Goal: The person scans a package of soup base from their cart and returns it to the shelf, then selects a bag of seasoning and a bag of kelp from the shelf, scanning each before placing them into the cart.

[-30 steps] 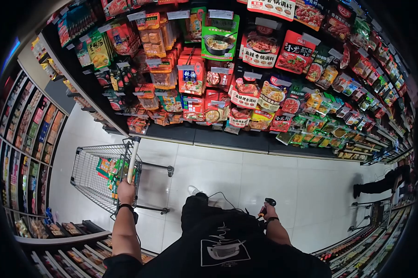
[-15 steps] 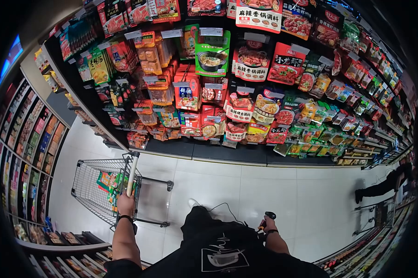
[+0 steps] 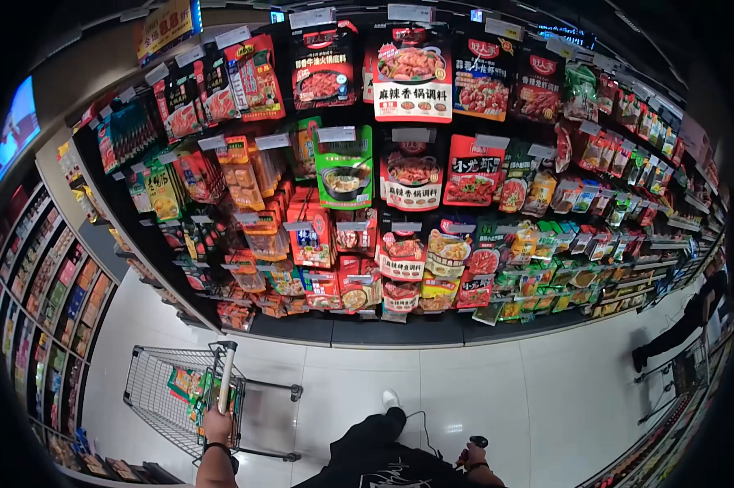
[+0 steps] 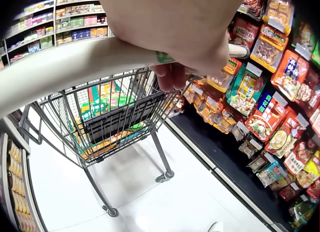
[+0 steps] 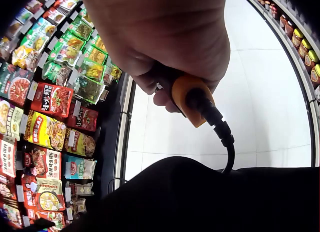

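My left hand grips the pale handle of a wire shopping cart, which stands at the left in the head view. Several green and orange packets lie inside the cart. In the left wrist view, the fingers of that hand wrap over the handle bar. Low at the right of my body, my right hand holds a black-and-orange handheld device. A black cable runs from its end. Most of the device is hidden by the palm, so I cannot tell its kind.
A tall rack of hanging seasoning pouches fills the front, above a dark base ledge. Another person's dark-clothed leg and a second cart are at far right. Jars line the opposite shelf.
The head view has tilted up, so rack, cart and hands sit lower in it and the upper pouch rows show. My white shoe appears farther right. Both hands keep their holds.
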A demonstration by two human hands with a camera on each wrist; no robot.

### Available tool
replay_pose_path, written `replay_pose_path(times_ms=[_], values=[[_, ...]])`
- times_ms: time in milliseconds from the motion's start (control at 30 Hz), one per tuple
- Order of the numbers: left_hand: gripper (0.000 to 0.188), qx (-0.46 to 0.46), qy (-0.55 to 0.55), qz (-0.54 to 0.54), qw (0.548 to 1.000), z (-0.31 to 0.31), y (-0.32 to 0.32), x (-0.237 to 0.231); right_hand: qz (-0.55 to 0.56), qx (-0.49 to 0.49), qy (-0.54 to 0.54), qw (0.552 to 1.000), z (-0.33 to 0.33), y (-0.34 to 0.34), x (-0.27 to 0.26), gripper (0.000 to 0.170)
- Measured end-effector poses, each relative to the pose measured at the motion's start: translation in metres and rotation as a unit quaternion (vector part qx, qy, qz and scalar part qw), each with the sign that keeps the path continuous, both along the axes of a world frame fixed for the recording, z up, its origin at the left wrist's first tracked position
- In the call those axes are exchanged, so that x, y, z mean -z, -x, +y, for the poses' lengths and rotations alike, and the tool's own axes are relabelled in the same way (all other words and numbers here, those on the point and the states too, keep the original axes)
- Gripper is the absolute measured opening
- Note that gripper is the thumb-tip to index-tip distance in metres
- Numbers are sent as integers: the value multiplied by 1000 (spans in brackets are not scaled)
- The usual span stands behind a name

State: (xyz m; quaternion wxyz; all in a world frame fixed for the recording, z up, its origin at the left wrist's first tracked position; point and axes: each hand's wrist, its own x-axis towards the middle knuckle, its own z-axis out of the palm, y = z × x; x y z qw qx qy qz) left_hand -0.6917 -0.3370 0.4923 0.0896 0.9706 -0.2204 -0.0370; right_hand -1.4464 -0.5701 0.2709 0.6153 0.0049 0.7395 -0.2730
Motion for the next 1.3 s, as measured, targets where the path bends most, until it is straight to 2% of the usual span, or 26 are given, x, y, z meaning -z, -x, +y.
replay_pose_path(times_ms=[33,67,133,167,233,333,433,500,567,633,767,867,900,967,1067,1167,1233,1300], values=[[37,8,-31,2,999,-4,4,-8,-22,-102,61,993,3,12,19,11],[41,10,-36,-10,999,-9,6,-10,-8,-175,124,977,5,49,105,13],[50,13,-57,-28,998,-10,10,-8,-32,-25,8,999,-8,38,65,15],[55,42,-69,-35,996,-9,10,-6,-23,-27,14,999,-19,36,55,16],[44,33,-79,-47,995,-12,10,-4,-6,-31,23,999,-27,41,45,17],[33,22,-73,-54,996,-18,3,5,-38,-6,-12,999,-59,51,33,18],[37,-7,-65,-19,998,-25,5,3,-8,-16,-38,999,-97,53,26,18],[39,-31,-45,-3,998,-28,4,11,-4,-44,-31,999,-127,55,22,18],[40,-126,-19,-60,990,-41,6,39,14,-81,-14,996,-164,49,13,18],[37,-190,17,-113,975,-67,29,30,47,-126,5,991,-194,33,-12,18],[25,-198,14,-193,961,-83,35,42,82,-234,31,968,-262,3,-51,22],[26,-256,4,-146,956,-107,42,35,83,-312,59,945,-309,-16,-69,24],[24,-253,10,-159,954,-114,44,36,86,-337,61,936,-323,-22,-77,25],[20,-247,0,-208,946,-129,52,30,78,-354,76,929,-347,-27,-80,26],[23,-280,-31,-149,948,-152,59,17,47,-386,72,919,-376,-21,-76,28],[15,-296,-16,-162,941,-168,61,26,67,-385,64,918,-388,-10,-72,27],[14,-288,-24,-149,946,-184,71,16,66,-374,44,924,-394,2,-60,25],[15,-289,-33,-128,948,-192,78,15,54,-384,96,917,-384,14,-63,31]])
